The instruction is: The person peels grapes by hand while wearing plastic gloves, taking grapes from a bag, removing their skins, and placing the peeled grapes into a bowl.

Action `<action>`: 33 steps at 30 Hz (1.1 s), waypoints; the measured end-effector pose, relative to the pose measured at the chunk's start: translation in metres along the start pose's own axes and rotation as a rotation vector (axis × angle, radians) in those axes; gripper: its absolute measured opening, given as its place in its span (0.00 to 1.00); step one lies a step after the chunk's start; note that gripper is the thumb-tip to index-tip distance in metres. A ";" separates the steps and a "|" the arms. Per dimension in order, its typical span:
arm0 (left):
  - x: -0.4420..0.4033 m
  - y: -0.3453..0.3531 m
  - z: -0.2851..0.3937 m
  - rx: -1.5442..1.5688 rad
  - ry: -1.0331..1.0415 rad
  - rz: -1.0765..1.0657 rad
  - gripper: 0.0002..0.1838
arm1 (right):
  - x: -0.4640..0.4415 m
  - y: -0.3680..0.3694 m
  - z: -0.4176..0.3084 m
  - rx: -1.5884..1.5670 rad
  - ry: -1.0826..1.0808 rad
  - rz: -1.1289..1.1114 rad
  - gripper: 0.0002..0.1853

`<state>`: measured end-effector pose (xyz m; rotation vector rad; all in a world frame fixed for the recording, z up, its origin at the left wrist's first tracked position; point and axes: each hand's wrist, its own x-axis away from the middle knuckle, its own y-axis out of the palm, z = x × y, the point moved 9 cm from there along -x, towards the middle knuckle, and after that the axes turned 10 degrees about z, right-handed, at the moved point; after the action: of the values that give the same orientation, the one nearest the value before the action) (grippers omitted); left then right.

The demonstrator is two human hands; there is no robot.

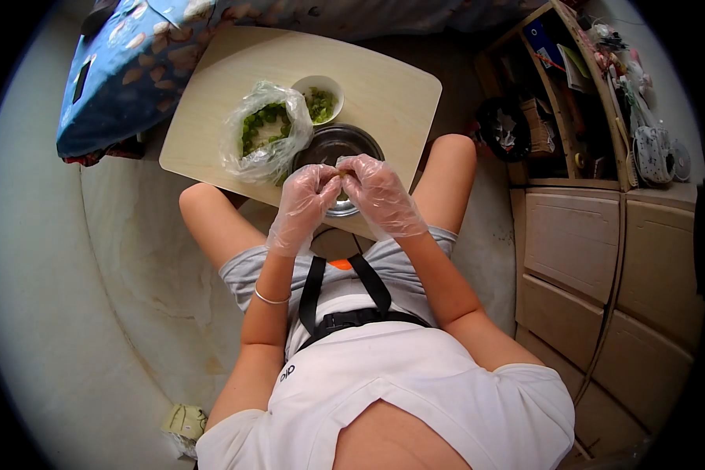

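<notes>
My left hand (298, 205) and my right hand (384, 196) both wear clear plastic gloves. Their fingertips meet in a pinch over the metal bowl (348, 139), around something small that the fingers mostly hide. Part of the bowl is covered by my hands. Left of it, an open clear plastic bag (233, 145) holds green pieces (252, 131), too small to name. Behind the metal bowl stands a white bowl (338, 88) with more green pieces (319, 105) inside.
The pale table (392, 86) stands between my knees. A bed with a blue floral cover (133, 74) is at the back left. On the right are wooden shelves (556, 86), a black bin bag (503, 129) and cabinets (570, 243). A small yellowish packet (185, 423) lies at the lower left.
</notes>
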<state>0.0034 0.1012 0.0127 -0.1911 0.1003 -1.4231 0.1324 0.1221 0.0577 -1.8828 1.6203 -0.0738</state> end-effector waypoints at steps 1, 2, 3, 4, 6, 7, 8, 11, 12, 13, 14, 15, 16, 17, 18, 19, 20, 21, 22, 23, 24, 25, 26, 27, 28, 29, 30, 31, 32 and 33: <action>0.000 0.000 0.002 0.000 0.001 -0.001 0.06 | 0.001 0.000 0.001 -0.003 -0.005 0.000 0.10; 0.001 0.000 0.002 -0.004 -0.012 -0.011 0.06 | 0.001 -0.001 0.002 -0.003 -0.005 0.001 0.10; 0.001 0.001 0.002 -0.009 -0.025 -0.021 0.06 | 0.003 0.000 0.011 -0.098 0.119 -0.027 0.10; 0.001 0.000 0.002 -0.010 -0.025 -0.021 0.06 | 0.005 0.003 0.020 -0.194 0.244 -0.055 0.09; 0.000 0.001 0.006 -0.009 0.013 -0.030 0.07 | 0.005 -0.001 0.019 -0.219 0.294 -0.068 0.09; 0.001 0.001 0.006 -0.009 0.013 -0.031 0.07 | 0.005 -0.002 0.021 -0.243 0.343 -0.081 0.09; 0.002 0.002 0.002 0.049 -0.063 -0.040 0.07 | 0.007 -0.001 0.025 -0.243 0.343 -0.080 0.09; 0.002 0.003 -0.011 0.172 -0.200 -0.058 0.07 | 0.012 0.000 0.040 -0.385 0.398 -0.035 0.09; 0.003 0.004 -0.013 0.238 -0.261 -0.068 0.07 | 0.015 0.002 0.047 -0.510 0.493 -0.029 0.09; 0.003 0.003 -0.011 0.237 -0.260 -0.069 0.07 | 0.018 0.005 0.051 -0.636 0.587 -0.022 0.09; 0.004 0.002 -0.010 0.287 -0.292 -0.063 0.08 | 0.018 0.004 0.051 -0.636 0.587 -0.022 0.09; 0.004 0.002 -0.010 0.338 -0.323 -0.056 0.08 | 0.019 0.006 0.052 -0.754 0.649 -0.022 0.10; 0.004 0.001 -0.010 0.337 -0.323 -0.057 0.08 | 0.021 0.008 0.052 -0.872 0.709 -0.023 0.10; 0.004 0.001 -0.010 0.366 -0.319 -0.069 0.08 | 0.021 0.007 0.052 -0.873 0.709 -0.022 0.10; 0.004 0.001 -0.010 0.394 -0.315 -0.081 0.08 | 0.022 0.008 0.053 -0.883 0.734 -0.038 0.11; 0.005 0.002 -0.010 0.394 -0.315 -0.081 0.08 | 0.023 0.009 0.055 -0.893 0.759 -0.054 0.12; 0.005 0.001 -0.010 0.406 -0.319 -0.078 0.09 | 0.023 0.008 0.056 -0.894 0.759 -0.053 0.12; 0.005 0.001 -0.010 0.418 -0.323 -0.075 0.10 | 0.024 0.009 0.057 -0.920 0.786 -0.060 0.13; 0.005 0.001 -0.009 0.417 -0.322 -0.077 0.10 | 0.026 0.010 0.059 -0.947 0.814 -0.067 0.13; 0.005 0.001 -0.008 0.401 -0.315 -0.073 0.10 | 0.026 0.010 0.060 -0.948 0.813 -0.065 0.13; 0.005 0.001 -0.008 0.386 -0.308 -0.070 0.11 | 0.026 0.010 0.061 -0.857 0.789 -0.084 0.14; 0.005 0.001 -0.008 0.385 -0.308 -0.071 0.11 | 0.025 0.009 0.061 -0.766 0.765 -0.102 0.15; 0.004 0.002 -0.010 0.389 -0.309 -0.081 0.12 | 0.026 0.011 0.060 -0.767 0.765 -0.101 0.15; 0.004 0.003 -0.010 0.393 -0.311 -0.090 0.13 | 0.025 0.014 0.056 -0.772 0.747 -0.107 0.15; 0.005 0.004 -0.009 0.393 -0.311 -0.090 0.13 | 0.024 0.016 0.053 -0.776 0.728 -0.115 0.14; 0.006 0.007 -0.009 0.423 -0.318 -0.101 0.13 | 0.025 0.017 0.054 -0.776 0.729 -0.115 0.14; 0.007 0.009 -0.007 0.452 -0.325 -0.112 0.13 | 0.024 0.018 0.054 -0.768 0.707 -0.118 0.13; 0.007 0.009 -0.005 0.452 -0.326 -0.112 0.13 | 0.024 0.018 0.054 -0.759 0.684 -0.121 0.12; 0.007 0.011 -0.002 0.422 -0.321 -0.134 0.13 | 0.024 0.018 0.054 -0.759 0.684 -0.121 0.12; 0.008 0.012 -0.001 0.391 -0.316 -0.157 0.13 | 0.023 0.016 0.053 -0.734 0.689 -0.124 0.11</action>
<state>0.0163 0.0952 0.0101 -0.0992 -0.4589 -1.5210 0.1472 0.1234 0.0000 -2.7241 2.1770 -0.2247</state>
